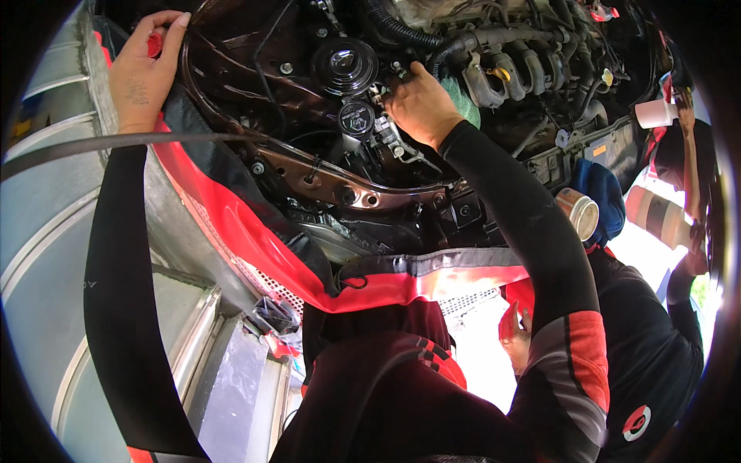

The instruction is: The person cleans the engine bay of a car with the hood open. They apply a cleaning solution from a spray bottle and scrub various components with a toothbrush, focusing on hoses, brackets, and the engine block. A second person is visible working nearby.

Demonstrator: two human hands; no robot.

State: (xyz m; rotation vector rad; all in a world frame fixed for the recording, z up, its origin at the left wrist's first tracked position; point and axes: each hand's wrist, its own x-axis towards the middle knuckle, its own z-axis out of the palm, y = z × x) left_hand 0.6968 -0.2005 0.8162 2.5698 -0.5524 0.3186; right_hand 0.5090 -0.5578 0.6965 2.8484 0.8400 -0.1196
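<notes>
In an open engine bay, my left hand [145, 81] rests at the dark fender edge, its fingertips bent over it. A small red object [155, 45], its kind unclear, sits in the curl of its fingers. Deeper in the bay, my right hand [423, 106] reaches down beside a small round black cap [356, 118] and the metal fittings [390, 139] next to it. Its fingertips are hidden among the parts, so I cannot see what they touch. Just left of it lies a larger glossy black disc [345, 66]. Behind the wrist shows a green cloth [461, 100].
A red and black fender cover [255, 239] drapes over the car's edge before me. Dark cable [116, 143] crosses near my left wrist. Beside my right arm stands a person [648, 347] in black, near an open jar [579, 214]. Engine pipes [513, 73] fill the far right.
</notes>
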